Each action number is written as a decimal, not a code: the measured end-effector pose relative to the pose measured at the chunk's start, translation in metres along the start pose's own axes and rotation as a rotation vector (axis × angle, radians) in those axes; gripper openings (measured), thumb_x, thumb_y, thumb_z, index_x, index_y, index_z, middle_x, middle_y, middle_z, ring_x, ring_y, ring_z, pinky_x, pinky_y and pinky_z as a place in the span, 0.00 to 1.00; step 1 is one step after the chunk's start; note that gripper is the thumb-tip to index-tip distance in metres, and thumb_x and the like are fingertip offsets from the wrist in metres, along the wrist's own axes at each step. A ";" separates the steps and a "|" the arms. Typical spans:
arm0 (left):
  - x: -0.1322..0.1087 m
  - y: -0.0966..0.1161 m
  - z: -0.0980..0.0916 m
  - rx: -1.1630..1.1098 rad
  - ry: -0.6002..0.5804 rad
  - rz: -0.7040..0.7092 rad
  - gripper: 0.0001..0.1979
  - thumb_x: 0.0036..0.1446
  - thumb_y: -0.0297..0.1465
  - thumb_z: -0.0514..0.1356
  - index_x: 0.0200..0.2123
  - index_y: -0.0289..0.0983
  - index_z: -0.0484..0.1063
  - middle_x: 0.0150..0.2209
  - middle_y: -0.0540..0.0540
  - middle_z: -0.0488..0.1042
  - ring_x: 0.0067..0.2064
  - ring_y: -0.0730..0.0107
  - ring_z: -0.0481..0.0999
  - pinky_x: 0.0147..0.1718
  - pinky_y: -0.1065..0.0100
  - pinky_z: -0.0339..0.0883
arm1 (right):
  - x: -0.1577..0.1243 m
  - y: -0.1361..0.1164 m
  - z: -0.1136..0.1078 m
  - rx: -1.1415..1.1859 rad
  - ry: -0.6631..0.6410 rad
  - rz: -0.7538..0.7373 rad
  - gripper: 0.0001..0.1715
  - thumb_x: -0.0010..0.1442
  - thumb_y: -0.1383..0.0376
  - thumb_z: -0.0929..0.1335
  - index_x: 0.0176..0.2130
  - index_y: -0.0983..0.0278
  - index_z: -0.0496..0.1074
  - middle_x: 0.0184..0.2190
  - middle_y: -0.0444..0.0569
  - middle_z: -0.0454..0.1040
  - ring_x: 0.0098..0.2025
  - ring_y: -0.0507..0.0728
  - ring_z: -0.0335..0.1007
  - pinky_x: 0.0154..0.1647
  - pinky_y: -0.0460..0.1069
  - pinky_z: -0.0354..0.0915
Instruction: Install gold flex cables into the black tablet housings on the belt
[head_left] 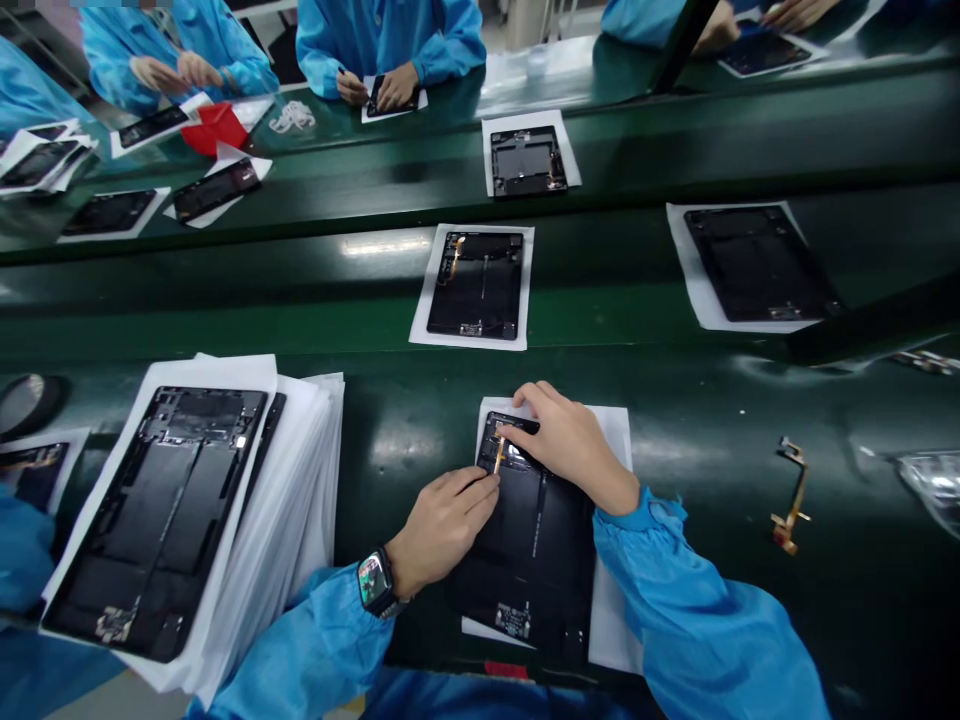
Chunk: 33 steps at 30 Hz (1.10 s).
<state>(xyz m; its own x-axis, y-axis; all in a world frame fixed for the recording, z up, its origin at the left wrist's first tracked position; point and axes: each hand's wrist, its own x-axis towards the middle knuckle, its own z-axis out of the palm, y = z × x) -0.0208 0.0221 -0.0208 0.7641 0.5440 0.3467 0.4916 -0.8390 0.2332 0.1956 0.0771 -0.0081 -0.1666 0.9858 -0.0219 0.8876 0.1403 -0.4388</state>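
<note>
Bench view, both hands on one unit.

The right hand [571, 445] is laid over the upper end of a black panel [536, 560]. Its thumb and forefinger are closed together on the top end of a short orange strip [499, 455], which stands nearly upright against the panel's upper left corner. The left hand [442, 525] is set just below that pinch, fingers curled and bunched, with the forefinger tip touching the strip's lower end. Whether the strip is actually pinched by the left hand cannot be told. A watch [373, 580] is worn on the left wrist. Blue sleeves are seen on both arms.

The panel is lying flat on a white sheet [616, 625], directly under both hands, on the dark green bench [705, 470].

Well to the left of the pinch, a stack of white sheets [307, 480] is seen with a larger black panel [161, 510] on top. Well to the right of it, a loose orange cable [791, 495] is lying on the bench, apart from everything else.

Beyond the pinch, on the belt, a second panel [476, 285] is resting on its own sheet. A third panel [757, 262] is placed further right, and a smaller one [527, 160] further back.

On the far side, the hands of a co-worker [390, 88] in blue sleeves are resting on another unit. A red piece [214, 127] is lying far back to the left.
</note>
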 end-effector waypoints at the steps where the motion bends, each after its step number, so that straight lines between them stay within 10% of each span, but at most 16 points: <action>1: 0.000 0.000 0.000 -0.001 -0.002 0.000 0.12 0.68 0.23 0.51 0.46 0.31 0.73 0.48 0.42 0.77 0.51 0.62 0.75 0.46 0.62 0.74 | 0.000 0.000 0.000 0.001 0.002 -0.001 0.15 0.60 0.56 0.71 0.41 0.59 0.65 0.40 0.45 0.71 0.35 0.55 0.70 0.29 0.48 0.54; 33: 0.005 -0.009 -0.015 -0.155 -0.120 -0.119 0.12 0.66 0.30 0.56 0.51 0.34 0.70 0.59 0.39 0.68 0.61 0.56 0.65 0.58 0.53 0.66 | -0.002 0.001 0.002 0.034 0.018 0.023 0.14 0.60 0.54 0.70 0.41 0.60 0.68 0.37 0.46 0.70 0.31 0.55 0.67 0.30 0.49 0.57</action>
<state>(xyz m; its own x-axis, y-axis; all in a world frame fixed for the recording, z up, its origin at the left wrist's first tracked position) -0.0277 0.0321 -0.0081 0.7536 0.6262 0.2001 0.5178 -0.7529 0.4063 0.1961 0.0750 -0.0106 -0.1384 0.9902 -0.0167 0.8759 0.1145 -0.4686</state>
